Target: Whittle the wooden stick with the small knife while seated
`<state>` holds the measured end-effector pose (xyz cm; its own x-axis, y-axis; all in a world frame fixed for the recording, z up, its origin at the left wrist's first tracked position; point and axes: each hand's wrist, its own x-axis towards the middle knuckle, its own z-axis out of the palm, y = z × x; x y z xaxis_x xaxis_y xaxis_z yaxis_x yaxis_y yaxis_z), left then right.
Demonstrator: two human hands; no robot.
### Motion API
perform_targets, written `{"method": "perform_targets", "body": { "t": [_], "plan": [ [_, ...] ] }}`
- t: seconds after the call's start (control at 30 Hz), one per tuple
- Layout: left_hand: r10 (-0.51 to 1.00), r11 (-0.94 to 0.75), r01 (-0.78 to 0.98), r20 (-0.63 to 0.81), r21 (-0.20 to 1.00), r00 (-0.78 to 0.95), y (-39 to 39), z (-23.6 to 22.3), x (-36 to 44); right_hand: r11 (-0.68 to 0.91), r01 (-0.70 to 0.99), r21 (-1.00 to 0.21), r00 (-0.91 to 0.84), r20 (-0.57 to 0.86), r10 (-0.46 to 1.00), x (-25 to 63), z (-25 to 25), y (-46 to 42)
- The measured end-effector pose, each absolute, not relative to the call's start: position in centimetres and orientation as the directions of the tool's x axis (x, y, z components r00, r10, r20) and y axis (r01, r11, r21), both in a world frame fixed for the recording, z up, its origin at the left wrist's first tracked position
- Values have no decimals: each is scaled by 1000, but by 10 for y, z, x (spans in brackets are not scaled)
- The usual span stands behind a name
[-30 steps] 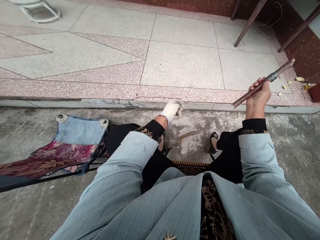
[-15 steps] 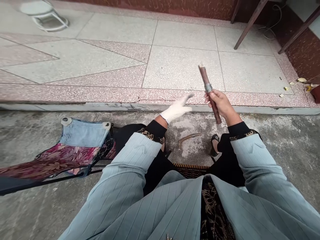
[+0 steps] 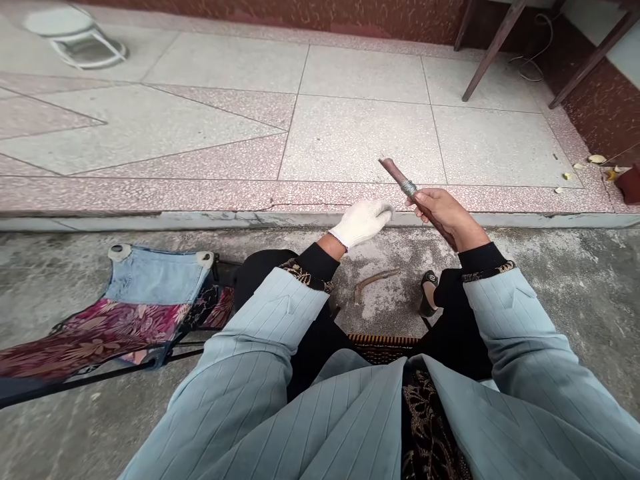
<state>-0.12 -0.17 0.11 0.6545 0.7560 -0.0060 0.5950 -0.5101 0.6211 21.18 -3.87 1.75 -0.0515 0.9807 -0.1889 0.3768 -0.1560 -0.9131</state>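
My right hand (image 3: 440, 212), bare, is closed around a brown wooden stick (image 3: 393, 171). Silvery wire (image 3: 409, 189) is wound in a tight band around the stick, just above my fingers. The stick slants up to the left and its far end looks rough and broken. My left hand (image 3: 364, 221), in a white knitted glove, is left of the stick and apart from it. Its fingers curl in toward the thumb; whatever they hold, if anything, is too small to make out. A bent piece of wood (image 3: 373, 283) lies on the concrete below my hands.
A raised tiled step (image 3: 360, 137) runs across in front of me. To my left stands a folding chair (image 3: 155, 277) with denim and floral fabric. A white stool (image 3: 85, 40) is at the back left. Wooden legs (image 3: 493, 53) stand at the back right, near a red pot (image 3: 629, 185).
The stick has tipped over to the left in my right hand and its top is lower. My left hand's fingers, spread before, have curled in; it has moved slightly right.
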Motion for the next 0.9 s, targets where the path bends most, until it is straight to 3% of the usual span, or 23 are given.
{"method": "perform_targets", "body": {
  "t": [0.07, 0.13, 0.2, 0.23, 0.3, 0.33, 0.4, 0.47, 0.53, 0.6, 0.67, 0.73, 0.8, 0.9],
  "plan": [
    [671, -538, 550, -71, 639, 738, -5, 5, -1, -122, 729, -673, 31, -147, 989, 215, 18, -36],
    [559, -552, 456, -97, 698, 824, -7, 9, -1, -104, 923, -370, 46, -162, 986, 220, 18, -32],
    [504, -564, 416, -103, 713, 858, -7, 13, -2, -64, 978, -197, -12, -362, 932, 226, 19, -30],
    [494, -569, 416, -109, 709, 863, -5, 14, -3, -27, 982, -188, -76, -518, 852, 229, 21, -31],
    [484, -556, 415, -125, 720, 866, -1, 16, -6, 32, 944, -329, -282, -749, 600, 238, 26, -35],
    [486, -528, 406, -127, 746, 865, 1, 16, -7, 31, 888, -459, -416, -772, 481, 242, 30, -38],
    [518, -434, 377, -116, 818, 848, 6, 16, -11, -22, 670, -742, -674, -620, 402, 250, 38, -46],
    [573, -335, 339, -96, 879, 814, 7, 14, -12, -56, 363, -930, -740, -324, 589, 255, 44, -53],
    [573, -258, 284, -91, 924, 815, 5, 12, -10, -14, 108, -994, -518, -68, 853, 257, 44, -55],
    [508, -184, 207, -88, 961, 857, 0, 12, -6, 47, -8, -999, -201, 48, 978, 255, 39, -51],
    [442, -110, 124, -63, 986, 895, -6, 14, 0, 61, -3, -998, 28, 61, 998, 252, 30, -43],
    [436, -62, 62, -29, 996, 899, -12, 19, 4, 38, 110, -993, 166, 56, 985, 250, 21, -33],
    [473, -37, 44, -21, 998, 881, -15, 25, 7, -7, 326, -945, 221, 69, 973, 249, 15, -27],
    [529, -13, 69, -52, 998, 847, -17, 31, 6, -73, 695, -715, 197, 93, 976, 247, 13, -26]
  ]
}}
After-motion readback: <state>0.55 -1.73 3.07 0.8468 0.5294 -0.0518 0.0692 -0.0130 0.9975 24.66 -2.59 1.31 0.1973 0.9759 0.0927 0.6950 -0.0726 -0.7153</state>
